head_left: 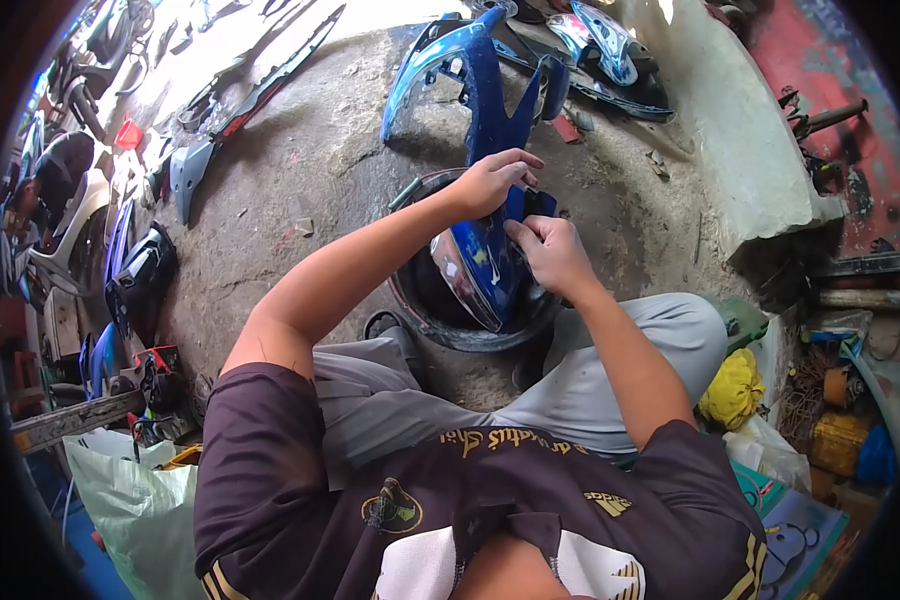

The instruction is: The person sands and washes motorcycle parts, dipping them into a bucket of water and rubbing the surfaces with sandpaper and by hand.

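Observation:
A blue motorcycle fairing panel [488, 262] with scuffed, partly pale paint rests tilted over a round black tub [460, 338] between my knees. Its long blue arms reach up past the tub's far rim. My left hand [490, 185] lies across the upper part of the panel, fingers stretched out and apart. Close beside it, my right hand [550, 252] is closed at the panel's right edge, thumb against the blue surface and fingers curled under. Whether a small piece sits between those right fingers is hidden.
More body panels lie on the rough concrete floor, including a blue and white one [605, 45] and a grey one [187, 172]. A concrete ledge [755, 150] runs along the right. A yellow cloth [734, 390] and a pale sack [135, 505] flank me.

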